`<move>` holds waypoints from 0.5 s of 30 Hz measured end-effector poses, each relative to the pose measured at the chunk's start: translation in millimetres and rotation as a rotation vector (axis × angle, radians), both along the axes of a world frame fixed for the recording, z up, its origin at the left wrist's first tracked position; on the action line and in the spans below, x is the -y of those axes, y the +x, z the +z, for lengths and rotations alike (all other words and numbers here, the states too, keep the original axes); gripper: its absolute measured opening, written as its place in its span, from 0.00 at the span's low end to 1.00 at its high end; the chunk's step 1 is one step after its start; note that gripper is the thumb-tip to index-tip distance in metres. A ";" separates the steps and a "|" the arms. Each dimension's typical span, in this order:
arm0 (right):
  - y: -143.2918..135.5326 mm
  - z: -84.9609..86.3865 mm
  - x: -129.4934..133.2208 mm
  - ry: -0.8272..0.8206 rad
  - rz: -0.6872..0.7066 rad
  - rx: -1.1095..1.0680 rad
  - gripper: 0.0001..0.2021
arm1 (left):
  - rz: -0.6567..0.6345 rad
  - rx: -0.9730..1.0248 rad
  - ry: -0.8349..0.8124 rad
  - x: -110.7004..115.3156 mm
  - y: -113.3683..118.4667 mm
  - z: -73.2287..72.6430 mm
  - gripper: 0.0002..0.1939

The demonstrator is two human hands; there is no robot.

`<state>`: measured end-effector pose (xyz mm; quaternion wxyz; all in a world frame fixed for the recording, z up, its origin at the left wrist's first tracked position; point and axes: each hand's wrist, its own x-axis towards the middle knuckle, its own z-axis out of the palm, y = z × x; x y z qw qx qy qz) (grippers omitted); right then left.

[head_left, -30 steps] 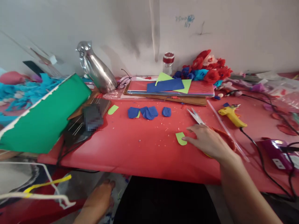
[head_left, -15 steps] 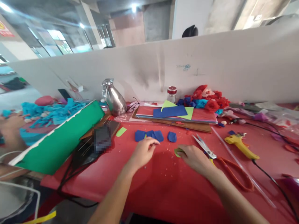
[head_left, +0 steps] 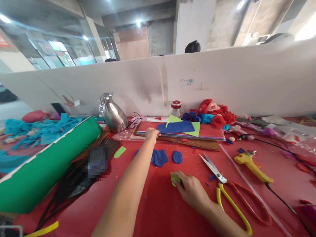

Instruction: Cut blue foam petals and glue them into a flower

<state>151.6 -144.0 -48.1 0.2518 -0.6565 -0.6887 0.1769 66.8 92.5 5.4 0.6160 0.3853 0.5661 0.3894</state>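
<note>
My left hand (head_left: 152, 134) reaches to the near left edge of the paper stack (head_left: 209, 132), beside a blue sheet (head_left: 176, 127); its fingers are bunched, and whatever they may hold is too small to name. A small green paper piece (head_left: 174, 179) is pinched in my right hand (head_left: 191, 190) above the red table. Dark blue cut pieces (head_left: 160, 158) lie behind it, with one separate blue piece (head_left: 177, 157) to their right. Another green piece (head_left: 119, 152) rests at the left. Large scissors (head_left: 214, 169) lie with blades parted, right of my right hand.
A yellow glue gun (head_left: 254, 166) with a black cord lies at the right. Behind are a steel jug (head_left: 113, 113), a red-lidded jar (head_left: 176, 108) and paper flowers (head_left: 217, 113). A green box side (head_left: 54, 164) stands at the left.
My left hand has moved forward from the blue pieces to the paper stack. My right hand has shifted left and nearer with the green piece. The camera view has tilted up slightly.
</note>
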 end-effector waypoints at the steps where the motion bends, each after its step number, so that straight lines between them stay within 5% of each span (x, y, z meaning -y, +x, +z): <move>1: 0.2 -0.8 -0.4 0.008 -0.010 -0.009 0.09 | -0.010 0.032 -0.039 2.5 1.4 2.1 0.07; 9: -1.7 6.4 1.1 -0.018 -0.027 -0.133 0.11 | -0.238 0.197 -0.285 45.7 14.5 7.6 0.04; 15: -2.0 17.6 4.3 -0.034 0.054 -0.214 0.13 | -0.230 0.222 -0.142 79.7 32.6 12.7 0.04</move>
